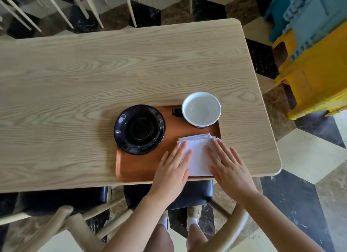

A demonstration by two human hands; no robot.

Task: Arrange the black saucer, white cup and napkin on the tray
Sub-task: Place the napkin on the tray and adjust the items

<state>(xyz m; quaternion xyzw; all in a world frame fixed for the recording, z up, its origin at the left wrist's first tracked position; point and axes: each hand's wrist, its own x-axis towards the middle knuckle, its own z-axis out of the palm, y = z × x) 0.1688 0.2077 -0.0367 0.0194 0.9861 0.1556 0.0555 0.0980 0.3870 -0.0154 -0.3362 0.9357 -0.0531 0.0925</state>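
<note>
Both my hands lie flat on the napkin (198, 156), fingers spread, gripping nothing: my left hand (173, 168) covers its left edge, my right hand (228, 166) its right edge. The napkin sits in the lower right part of the tray (135, 169), its near edge close to the tray's near rim. The tray rests at the table's (75, 73) near edge, right of the frame's centre. The saucer (139, 129) fills the tray's left end and overhangs its left and far rims. The cup (201, 109) stands upright at the tray's far right corner, handle toward the saucer, apart from it. Bare tray shows between saucer and napkin. The table's left and upper stretches lie open.
</note>
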